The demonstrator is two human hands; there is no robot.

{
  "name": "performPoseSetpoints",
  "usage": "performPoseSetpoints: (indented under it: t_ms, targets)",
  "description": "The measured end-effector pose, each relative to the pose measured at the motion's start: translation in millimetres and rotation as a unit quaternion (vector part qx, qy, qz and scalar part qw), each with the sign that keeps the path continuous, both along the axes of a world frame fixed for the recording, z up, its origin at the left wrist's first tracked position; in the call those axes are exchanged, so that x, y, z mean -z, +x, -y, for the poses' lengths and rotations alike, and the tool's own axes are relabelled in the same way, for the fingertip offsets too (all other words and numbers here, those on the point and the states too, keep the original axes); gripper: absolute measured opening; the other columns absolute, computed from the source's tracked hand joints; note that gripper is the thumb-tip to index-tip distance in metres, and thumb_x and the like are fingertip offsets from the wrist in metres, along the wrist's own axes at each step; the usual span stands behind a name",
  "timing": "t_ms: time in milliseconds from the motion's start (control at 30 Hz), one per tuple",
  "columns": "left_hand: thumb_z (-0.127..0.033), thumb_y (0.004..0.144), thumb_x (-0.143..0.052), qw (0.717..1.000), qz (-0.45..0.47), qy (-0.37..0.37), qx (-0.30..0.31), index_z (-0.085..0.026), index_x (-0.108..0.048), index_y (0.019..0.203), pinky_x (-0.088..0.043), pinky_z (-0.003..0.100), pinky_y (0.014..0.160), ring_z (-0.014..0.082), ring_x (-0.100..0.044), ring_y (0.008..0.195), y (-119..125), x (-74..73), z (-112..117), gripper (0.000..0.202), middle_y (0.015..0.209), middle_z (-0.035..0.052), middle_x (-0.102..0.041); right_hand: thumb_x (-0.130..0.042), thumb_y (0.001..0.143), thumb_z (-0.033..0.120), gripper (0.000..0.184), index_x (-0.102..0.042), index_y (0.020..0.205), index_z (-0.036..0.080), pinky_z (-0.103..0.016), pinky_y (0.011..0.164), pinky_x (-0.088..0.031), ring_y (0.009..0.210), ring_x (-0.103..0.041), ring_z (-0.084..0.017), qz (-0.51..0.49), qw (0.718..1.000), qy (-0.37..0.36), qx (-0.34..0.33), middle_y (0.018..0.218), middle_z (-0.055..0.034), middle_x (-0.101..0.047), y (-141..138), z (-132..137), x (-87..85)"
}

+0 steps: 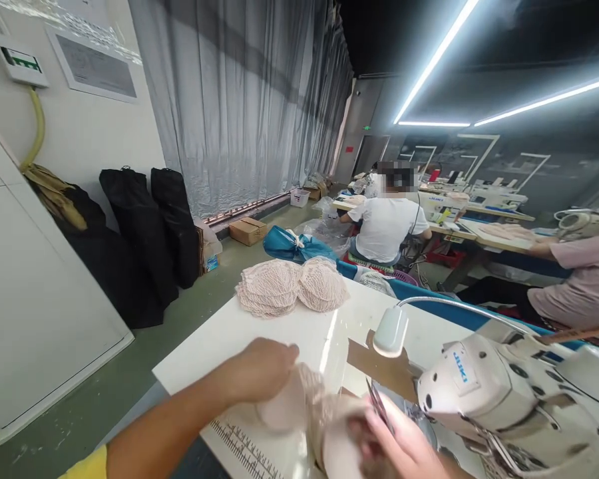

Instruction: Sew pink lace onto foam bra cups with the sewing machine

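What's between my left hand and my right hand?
In the head view, a beige fabric piece, partly blurred, lies between your left hand and right hand. The right hand holds a dark pointed tool.

White LED tubes [434, 62] burn bright beneath a near-black ceiling [384, 40], leaving a glare streak on the glossy tabletop [219, 339], while a shadow band slants across the silver-grey curtain [239, 133]. Motion blur smears the beige bra cups [282, 402] and right-hand fingers [364, 439]; wide-angle distortion tilts the left-edge cabinet [40, 319].
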State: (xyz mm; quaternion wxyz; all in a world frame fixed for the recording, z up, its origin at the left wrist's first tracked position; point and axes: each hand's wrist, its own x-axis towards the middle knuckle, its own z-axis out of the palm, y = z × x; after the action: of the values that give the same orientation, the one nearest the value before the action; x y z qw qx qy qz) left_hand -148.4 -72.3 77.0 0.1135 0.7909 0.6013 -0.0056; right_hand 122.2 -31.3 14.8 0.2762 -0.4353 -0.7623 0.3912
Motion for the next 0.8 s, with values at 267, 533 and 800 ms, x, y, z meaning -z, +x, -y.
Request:
performPoseSetpoints:
  t_ms: [267,533,800]
  targets:
    - [-0.009,0.08,-0.047,0.934,0.061,0.343,-0.079,-0.017,-0.05,0.101,-0.027,0.041,0.111,0.0256,-0.028,0.137,-67,-46.0,-86,0.023,0.141,0.013,-0.041,-0.035,0.094,0.038,0.034,-0.051,0.119,0.021,-0.043,0.109,-0.031,0.132,-0.041,-0.022,-0.13,0.969,0.207,0.017,0.142,-0.0117,-0.046,-124,-113,-46.0]
    - [-0.041,0.072,-0.067,0.978,0.061,0.176,-0.091,-0.017,-0.042,0.13,-0.022,0.053,0.111,0.0358,-0.025,0.138,-71,35.1,-125,0.068,0.147,0.0157,-0.035,-0.041,0.086,0.028,0.034,-0.061,0.114,0.021,-0.05,0.104,-0.036,0.124,-0.048,-0.028,0.032,0.985,0.16,-0.054,0.127,-0.012,-0.058,-77,-101,7.4]
    - [-0.045,0.084,-0.055,0.968,0.089,0.229,-0.048,-0.015,-0.044,0.133,-0.021,0.045,0.114,0.0294,-0.029,0.137,-64,27.1,-96,0.058,0.146,0.0133,-0.039,-0.045,0.085,0.022,0.018,-0.061,0.09,0.028,-0.031,0.064,-0.049,0.073,-0.061,-0.019,0.205,0.974,0.086,0.043,0.082,-0.0029,-0.064,77,42,-8.5]
